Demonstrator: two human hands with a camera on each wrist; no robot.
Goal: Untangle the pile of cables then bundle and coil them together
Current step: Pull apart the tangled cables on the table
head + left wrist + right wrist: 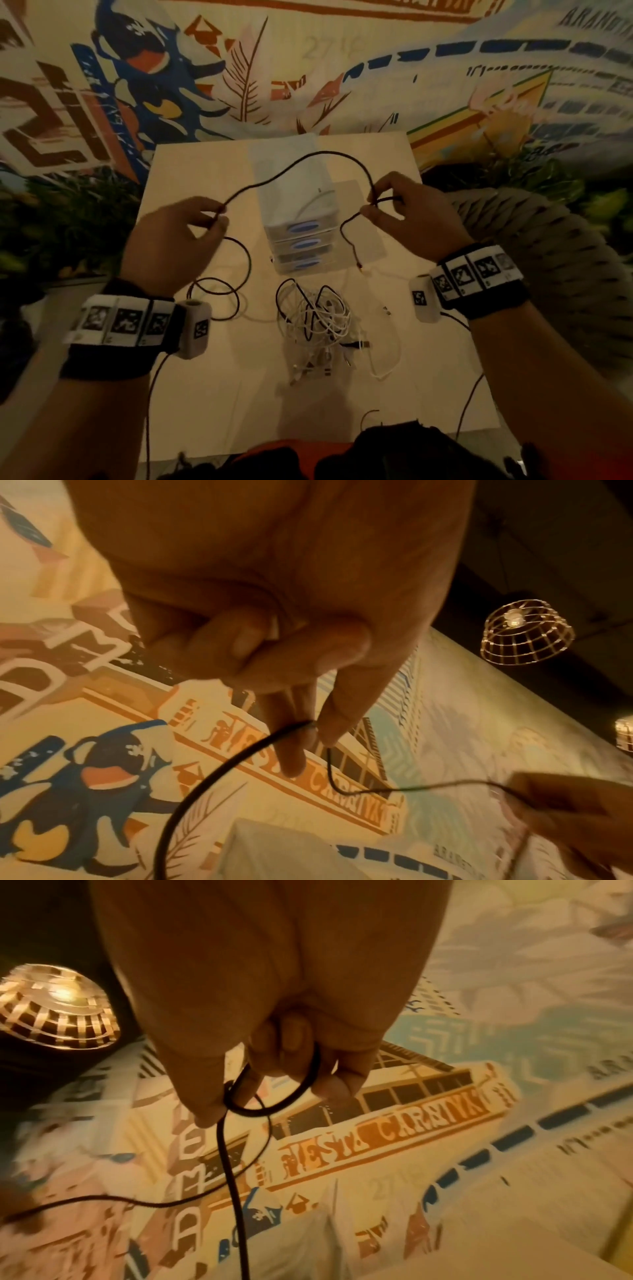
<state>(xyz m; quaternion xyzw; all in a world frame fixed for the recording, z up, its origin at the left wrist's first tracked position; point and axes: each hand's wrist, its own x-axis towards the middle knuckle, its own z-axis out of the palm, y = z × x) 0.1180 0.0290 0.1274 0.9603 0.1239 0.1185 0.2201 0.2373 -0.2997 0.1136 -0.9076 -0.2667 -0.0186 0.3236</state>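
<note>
- A painted mural [171, 85] is seen across the wall behind the worktop; orange block letters on it are shown in both wrist views, the second word looking like "CARNIVAL", the first not legible. Dark letters at the upper right of the head view are too blurred to be read.
- A pale square worktop [212, 394] is seen under both hands.
- A translucent set of small drawers [301, 236] is placed at the middle of the worktop, three fronts with blue oval handles being visible; a white cable is dimly seen inside, the rest of the contents cannot be told.
- A black cable [308, 161] is held up above the drawers as an arch between the two hands; it is thin, dark and matte. Its slack is dropped from the left hand into loose loops on the worktop, and a short end with a small plug is hung below the right hand.
- The left hand [178, 240] is closed in a pinch on the black cable, thumb against fingertips [291, 753].
- The right hand [414, 219] is curled round a small loop of the same cable, which is wound about its fingers [329, 1088].
- A pile of white cables [318, 325] is left tangled on the worktop just in front of the drawers, a dark strand running through it and plugs lying at its near edge.
- Wire-cage lamps [527, 634] are lit overhead.
</note>
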